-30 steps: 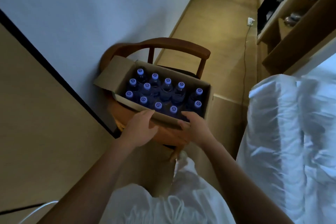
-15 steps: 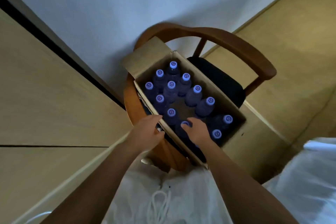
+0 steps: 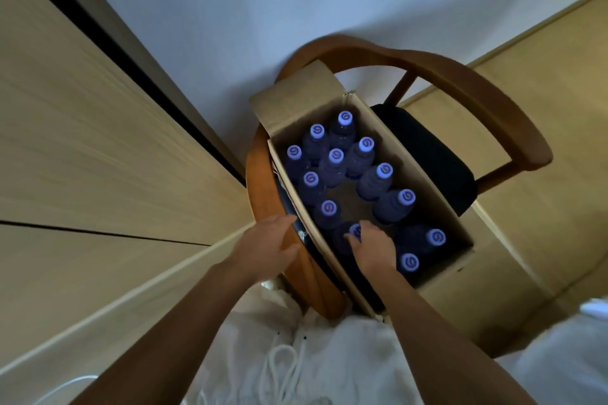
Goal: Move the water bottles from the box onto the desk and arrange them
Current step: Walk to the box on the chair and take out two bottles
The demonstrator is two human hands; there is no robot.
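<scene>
The right hand [image 3: 371,248] grasps a water bottle [image 3: 345,238] at the cardboard box's [image 3: 437,207] near edge; the left hand [image 3: 271,248] rests released on the chair [image 3: 263,181] rim.

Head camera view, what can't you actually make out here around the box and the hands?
- Right hand: whether its fingers grip the bottle under it; the hand covers most of the cap.
- Bottle bodies: dark inside the box, labels unreadable.
- Left hand: fingers blurred at the chair rim; contact unclear.
- Desk: which pale surface it is cannot be told.
</scene>
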